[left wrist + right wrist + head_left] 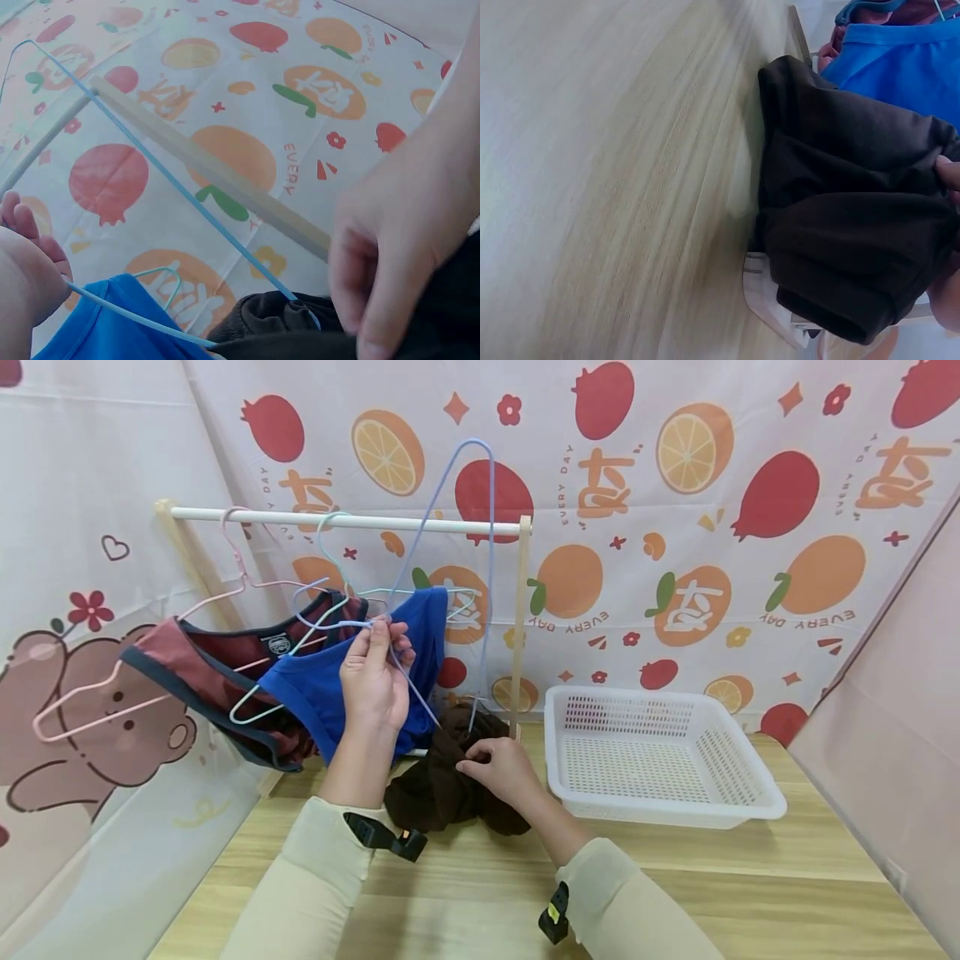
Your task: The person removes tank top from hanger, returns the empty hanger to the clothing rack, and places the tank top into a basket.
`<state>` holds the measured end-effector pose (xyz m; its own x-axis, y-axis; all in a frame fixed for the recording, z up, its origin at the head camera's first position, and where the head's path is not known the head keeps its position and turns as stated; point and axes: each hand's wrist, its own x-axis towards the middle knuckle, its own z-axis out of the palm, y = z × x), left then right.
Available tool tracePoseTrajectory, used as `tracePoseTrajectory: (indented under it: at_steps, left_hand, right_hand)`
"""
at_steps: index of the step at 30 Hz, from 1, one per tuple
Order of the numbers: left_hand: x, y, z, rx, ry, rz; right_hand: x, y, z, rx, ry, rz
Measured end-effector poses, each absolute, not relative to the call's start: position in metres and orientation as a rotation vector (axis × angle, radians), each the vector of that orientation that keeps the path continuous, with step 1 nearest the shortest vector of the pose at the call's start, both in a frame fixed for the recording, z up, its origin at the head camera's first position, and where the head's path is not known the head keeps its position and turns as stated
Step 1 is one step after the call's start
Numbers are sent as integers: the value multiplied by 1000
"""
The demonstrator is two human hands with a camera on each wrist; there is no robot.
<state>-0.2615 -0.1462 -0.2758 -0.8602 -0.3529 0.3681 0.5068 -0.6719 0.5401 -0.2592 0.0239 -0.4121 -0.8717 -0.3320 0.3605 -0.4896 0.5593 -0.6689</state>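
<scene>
My left hand (pixel 377 681) grips a light blue hanger (pixel 491 552) near its hook, holding it up in front of the rack. The hanger's lower end goes into a dark brown garment (pixel 442 777) that hangs bunched just over the table. With thumb and fingers my right hand (pixel 504 768) pinches the garment's upper edge beside the hanger wire. In the right wrist view the brown cloth (pixel 855 157) falls in folds, with the right fingertips (pixel 949 172) at its edge. Behind the left hand hangs a blue tank top (pixel 420 627) on a mint hanger.
A white rail (pixel 360 521) on wooden posts also carries a maroon top (pixel 195 668) with dark trim on a pink hanger (pixel 56 724). Right of the rack, a white perforated basket (pixel 660 810) stands on the wooden table (pixel 750 893). A fruit-print cloth backs the table.
</scene>
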Motion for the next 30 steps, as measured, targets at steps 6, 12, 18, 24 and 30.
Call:
tracePoseTrajectory:
  at_steps: [6, 12, 18, 24, 30]
  left_hand:
    - [-258, -144, -270, -339, -836, -2507]
    - [-255, -147, -263, -352, -789, -2491]
    - [-252, -147, -256, -418, -915, -2342]
    - [-256, -152, -267, -365, -1118, -2056]
    - [-259, -159, -288, -265, -1173, -1864]
  right_hand:
    - [-261, 25, -412, 682, -2679, 1184]
    - [-262, 28, -415, 668, -2761, 1172]
    - [-264, 31, -420, 624, -2784, 1190]
    - [-264, 32, -421, 602, -2791, 1248]
    - [-263, 33, -422, 602, -2789, 1263]
